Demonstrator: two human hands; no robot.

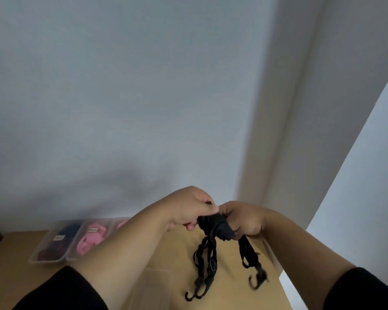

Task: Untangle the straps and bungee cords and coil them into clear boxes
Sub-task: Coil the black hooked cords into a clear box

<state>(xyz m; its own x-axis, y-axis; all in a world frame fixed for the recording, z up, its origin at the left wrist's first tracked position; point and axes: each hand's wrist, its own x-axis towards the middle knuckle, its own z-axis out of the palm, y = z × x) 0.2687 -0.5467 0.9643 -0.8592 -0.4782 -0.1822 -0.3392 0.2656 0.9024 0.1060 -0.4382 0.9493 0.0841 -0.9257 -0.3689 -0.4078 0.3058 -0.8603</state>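
Above the table (14, 253), both hands' fingers (207, 208) grip black straps (213, 222), hooked ends hanging down.

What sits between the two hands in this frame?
In the head view, a bunched tangle of black bungee cords fills the gap between the left hand and the right hand; both grip it, and hooked ends dangle below.

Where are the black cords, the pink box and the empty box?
black cords (213, 224), head view, bunched middle between the hands
pink box (89, 239), head view, its pink contents
empty box (152, 285), head view, clear wall
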